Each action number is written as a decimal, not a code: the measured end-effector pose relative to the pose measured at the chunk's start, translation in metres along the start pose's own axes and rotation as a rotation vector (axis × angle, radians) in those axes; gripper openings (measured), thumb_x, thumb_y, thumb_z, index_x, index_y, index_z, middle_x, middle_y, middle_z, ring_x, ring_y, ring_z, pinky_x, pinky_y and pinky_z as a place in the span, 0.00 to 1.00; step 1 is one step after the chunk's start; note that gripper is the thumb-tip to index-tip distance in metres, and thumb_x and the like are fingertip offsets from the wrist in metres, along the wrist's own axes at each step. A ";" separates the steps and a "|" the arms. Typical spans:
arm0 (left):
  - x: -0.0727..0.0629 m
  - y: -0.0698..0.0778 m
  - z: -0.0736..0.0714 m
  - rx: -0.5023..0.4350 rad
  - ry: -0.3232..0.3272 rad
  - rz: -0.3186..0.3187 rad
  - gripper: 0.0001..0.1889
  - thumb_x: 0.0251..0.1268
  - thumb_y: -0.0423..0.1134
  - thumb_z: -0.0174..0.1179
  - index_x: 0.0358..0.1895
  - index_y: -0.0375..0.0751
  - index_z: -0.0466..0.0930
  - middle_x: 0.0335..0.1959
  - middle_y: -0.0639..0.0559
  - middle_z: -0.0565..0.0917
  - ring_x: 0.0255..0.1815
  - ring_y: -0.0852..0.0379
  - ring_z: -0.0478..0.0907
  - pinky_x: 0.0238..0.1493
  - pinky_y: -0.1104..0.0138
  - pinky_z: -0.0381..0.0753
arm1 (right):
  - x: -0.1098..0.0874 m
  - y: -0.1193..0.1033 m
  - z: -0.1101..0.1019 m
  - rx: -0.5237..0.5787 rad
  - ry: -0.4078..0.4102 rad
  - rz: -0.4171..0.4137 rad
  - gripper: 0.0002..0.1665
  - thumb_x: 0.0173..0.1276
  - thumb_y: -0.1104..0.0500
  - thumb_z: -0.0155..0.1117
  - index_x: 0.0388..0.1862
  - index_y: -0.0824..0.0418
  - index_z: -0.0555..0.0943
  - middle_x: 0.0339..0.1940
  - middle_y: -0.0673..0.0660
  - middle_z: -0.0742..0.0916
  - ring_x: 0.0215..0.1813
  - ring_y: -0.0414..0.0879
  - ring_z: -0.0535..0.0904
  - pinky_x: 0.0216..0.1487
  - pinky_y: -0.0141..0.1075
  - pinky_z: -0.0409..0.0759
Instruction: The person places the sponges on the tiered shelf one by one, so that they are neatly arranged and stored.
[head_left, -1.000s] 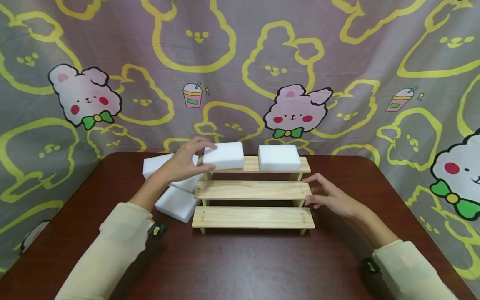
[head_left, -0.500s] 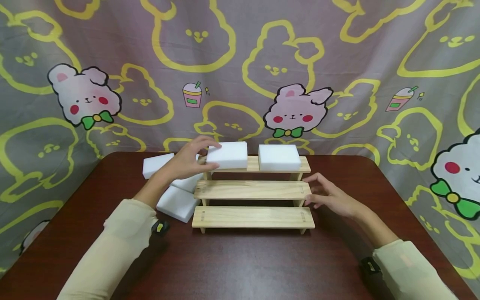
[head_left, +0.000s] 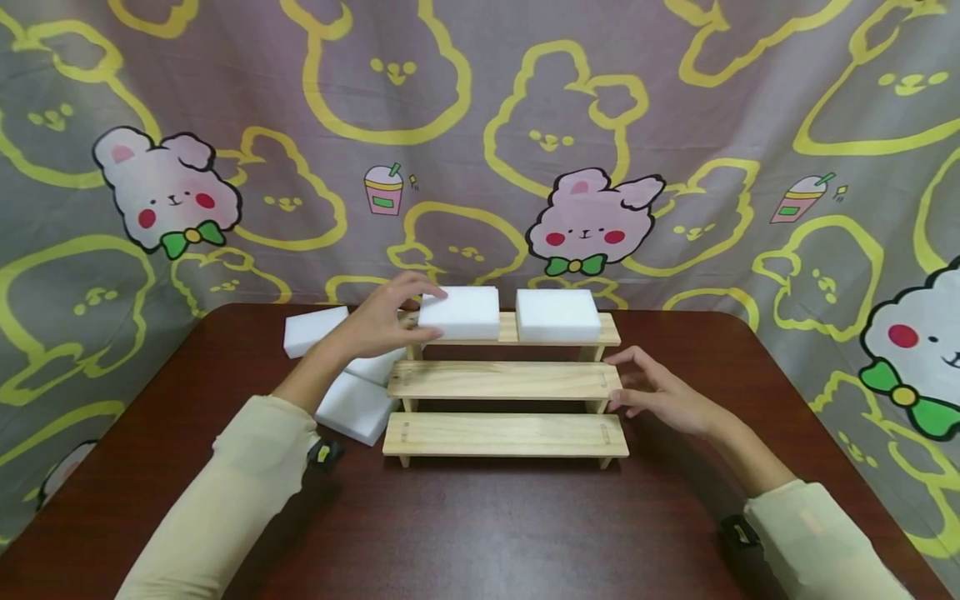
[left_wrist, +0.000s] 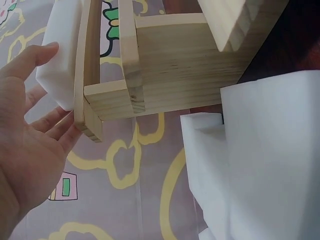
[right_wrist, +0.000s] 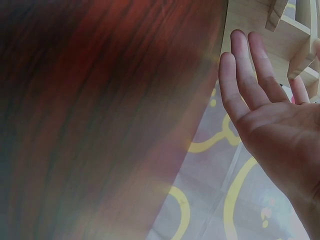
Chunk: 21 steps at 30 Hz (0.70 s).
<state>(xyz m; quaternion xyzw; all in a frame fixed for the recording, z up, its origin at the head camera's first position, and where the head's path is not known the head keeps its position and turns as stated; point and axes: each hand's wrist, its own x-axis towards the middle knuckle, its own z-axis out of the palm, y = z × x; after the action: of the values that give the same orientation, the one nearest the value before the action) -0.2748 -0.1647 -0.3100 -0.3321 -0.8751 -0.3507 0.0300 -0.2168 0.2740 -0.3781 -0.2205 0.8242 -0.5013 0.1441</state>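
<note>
My left hand (head_left: 378, 321) pinches a white foam block (head_left: 461, 312) at its left end, thumb in front and fingers at the top and back. This block lies on the top board of a three-tier wooden stand (head_left: 502, 381), left of a second foam block (head_left: 558, 315). In the left wrist view, the thumb lies along the foam block (left_wrist: 62, 47) while the other fingers reach behind the board's end. My right hand (head_left: 667, 400) touches the right end of the middle board with thumb and fingertips. In the right wrist view, its fingers (right_wrist: 245, 75) are stretched out beside the stand.
Several more white foam blocks (head_left: 356, 406) lie on the dark wooden table (head_left: 480, 533) left of the stand, partly hidden by my left arm. A patterned curtain (head_left: 450, 125) hangs close behind the table.
My left hand has moved the foam block rightward along the top board, narrowing the gap to the second block, and the block now lies flatter. My right hand has stayed in place.
</note>
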 end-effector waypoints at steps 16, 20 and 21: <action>0.002 0.001 0.003 -0.030 -0.010 0.008 0.27 0.64 0.37 0.73 0.64 0.33 0.78 0.68 0.36 0.71 0.69 0.38 0.70 0.67 0.42 0.72 | 0.000 0.001 0.000 0.004 -0.002 0.003 0.27 0.77 0.63 0.60 0.68 0.66 0.62 0.50 0.67 0.83 0.49 0.55 0.85 0.45 0.46 0.84; 0.002 0.000 0.003 -0.034 -0.020 0.009 0.27 0.65 0.37 0.73 0.65 0.33 0.78 0.68 0.36 0.71 0.67 0.38 0.71 0.66 0.43 0.73 | 0.000 0.000 0.000 0.002 0.000 0.004 0.27 0.77 0.63 0.61 0.68 0.66 0.62 0.50 0.67 0.83 0.49 0.56 0.85 0.45 0.47 0.84; 0.002 0.000 0.004 -0.033 -0.021 0.009 0.27 0.65 0.37 0.73 0.65 0.33 0.78 0.68 0.36 0.71 0.67 0.38 0.71 0.66 0.43 0.73 | 0.000 0.000 0.000 0.001 0.001 0.004 0.27 0.77 0.63 0.61 0.68 0.66 0.62 0.50 0.67 0.83 0.49 0.56 0.85 0.45 0.47 0.84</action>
<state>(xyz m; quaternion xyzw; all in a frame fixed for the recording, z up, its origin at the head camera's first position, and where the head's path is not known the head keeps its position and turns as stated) -0.2752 -0.1613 -0.3121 -0.3401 -0.8680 -0.3615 0.0169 -0.2169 0.2739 -0.3783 -0.2184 0.8244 -0.5017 0.1447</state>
